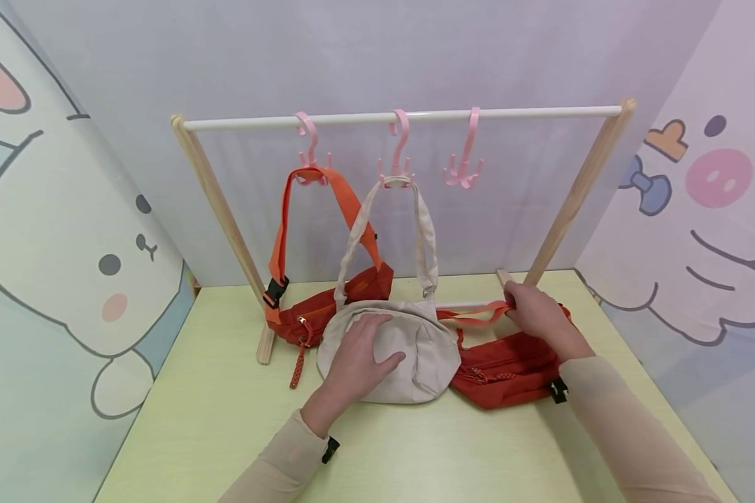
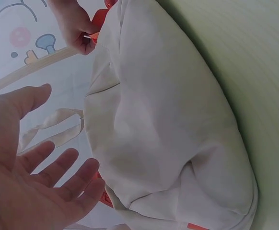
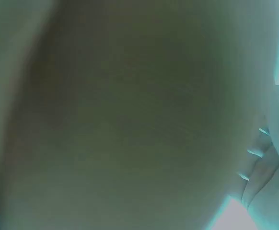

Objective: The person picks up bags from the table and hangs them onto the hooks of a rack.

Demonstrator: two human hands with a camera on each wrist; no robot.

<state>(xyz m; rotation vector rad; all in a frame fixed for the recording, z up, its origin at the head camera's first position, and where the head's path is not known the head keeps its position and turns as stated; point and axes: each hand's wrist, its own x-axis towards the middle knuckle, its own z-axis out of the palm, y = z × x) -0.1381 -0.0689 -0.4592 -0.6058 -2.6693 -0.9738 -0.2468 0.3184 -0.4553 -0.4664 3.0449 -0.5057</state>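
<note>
A beige shoulder bag point(image 1: 409, 349) hangs by its strap from the middle pink hook hanger point(image 1: 400, 150), its body resting on the table. In front of it is my left hand point(image 1: 360, 356), fingers spread and holding nothing; the left wrist view shows the open palm point(image 2: 29, 167) apart from the fabric. To the right, my right hand point(image 1: 535, 311) grips the orange strap point(image 1: 478, 318) of a red waist bag point(image 1: 509, 370) lying on the table. A blurred surface fills most of the right wrist view, with part of a hand at its right edge.
Another red waist bag point(image 1: 327, 307) hangs by its orange strap from the left pink hanger point(image 1: 311, 150). A third pink hanger point(image 1: 467, 154) hangs from the white rail point(image 1: 541, 113), bearing nothing. Wooden posts point(image 1: 217, 202) support the rail at both sides.
</note>
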